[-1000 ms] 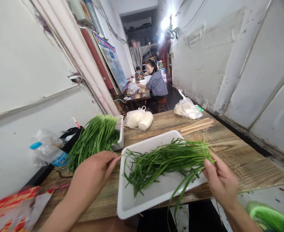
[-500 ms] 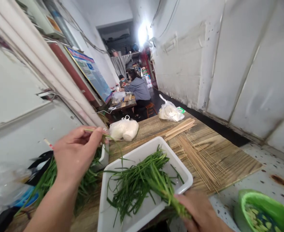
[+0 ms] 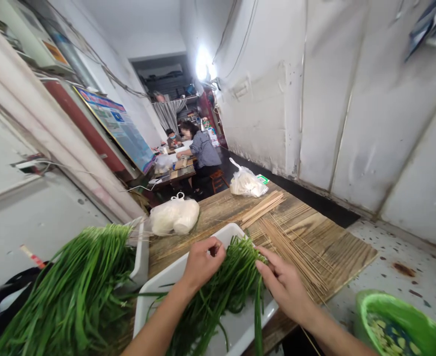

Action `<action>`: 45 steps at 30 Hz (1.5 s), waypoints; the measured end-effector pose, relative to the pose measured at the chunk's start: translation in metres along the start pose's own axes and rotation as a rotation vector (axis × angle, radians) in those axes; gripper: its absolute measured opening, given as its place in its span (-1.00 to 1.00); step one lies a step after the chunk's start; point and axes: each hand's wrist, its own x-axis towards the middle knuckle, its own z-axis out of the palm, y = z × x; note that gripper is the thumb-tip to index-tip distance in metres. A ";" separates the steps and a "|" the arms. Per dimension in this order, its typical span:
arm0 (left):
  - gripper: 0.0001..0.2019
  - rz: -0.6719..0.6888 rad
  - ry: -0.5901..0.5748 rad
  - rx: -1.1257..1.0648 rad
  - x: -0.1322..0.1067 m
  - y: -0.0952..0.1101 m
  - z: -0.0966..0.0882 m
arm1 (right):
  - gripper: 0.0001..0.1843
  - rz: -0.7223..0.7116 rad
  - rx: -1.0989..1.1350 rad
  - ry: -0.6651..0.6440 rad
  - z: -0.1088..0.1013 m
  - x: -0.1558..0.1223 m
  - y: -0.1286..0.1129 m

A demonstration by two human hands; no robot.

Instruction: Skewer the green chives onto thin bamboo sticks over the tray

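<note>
Green garlic chives lie in a bunch in the white plastic tray, their pale cut ends toward the far right side. My left hand is over the tray beside the bunch, with fingers curled together; what they hold, if anything, is hidden. At the right end of the bunch, my right hand pinches some chives between thumb and fingers, and a few long leaves hang below it. A larger heap of chives rests at the left in a second white tray.
Bamboo skewers lie on the wooden table. Two knotted plastic bags, a left one and a right one, stand at its far side. A green bucket is low at right. Two people sit at a table beyond.
My left hand has moved right and down from the left tray to above the near tray. The right hand has shifted up to the chives' cut ends, and the bunch now lies turned around.
</note>
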 end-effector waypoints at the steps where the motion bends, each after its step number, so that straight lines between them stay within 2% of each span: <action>1: -0.77 -0.005 0.026 -0.049 0.002 -0.002 0.002 | -0.67 0.009 0.013 0.012 0.001 0.002 0.001; 4: -0.77 -0.056 0.064 -0.319 0.008 -0.006 0.007 | -0.67 0.005 -0.005 0.017 0.004 0.002 0.004; 7: -0.83 -0.158 0.016 -0.603 0.012 -0.009 0.015 | -0.66 -0.011 -0.037 0.001 0.005 0.001 0.004; 10: -0.63 -0.220 -0.016 -0.753 0.012 -0.005 0.020 | -0.67 -0.022 -0.045 -0.008 0.005 0.000 0.003; 16: -0.49 -0.159 -0.042 -0.680 0.006 0.011 0.012 | -0.66 -0.037 -0.079 -0.016 0.005 -0.001 0.005; 19: -0.68 -0.162 0.050 -0.637 0.005 0.016 0.012 | -0.67 -0.046 -0.087 -0.019 0.005 -0.002 0.006; 22: -0.77 -0.252 0.111 -0.713 0.005 0.019 0.018 | -0.66 -0.037 -0.077 -0.041 0.005 -0.003 0.006; 26: -0.75 -0.364 0.104 -0.914 0.003 0.021 0.023 | -0.66 -0.054 -0.050 -0.056 0.004 -0.001 0.005; 32: -0.74 -0.351 0.066 -1.010 0.001 0.019 0.022 | -0.66 -0.058 -0.026 -0.065 0.003 0.000 0.003; 45: -0.74 -0.337 0.075 -0.994 0.001 0.019 0.021 | -0.63 -0.069 -0.012 -0.066 0.004 0.001 0.003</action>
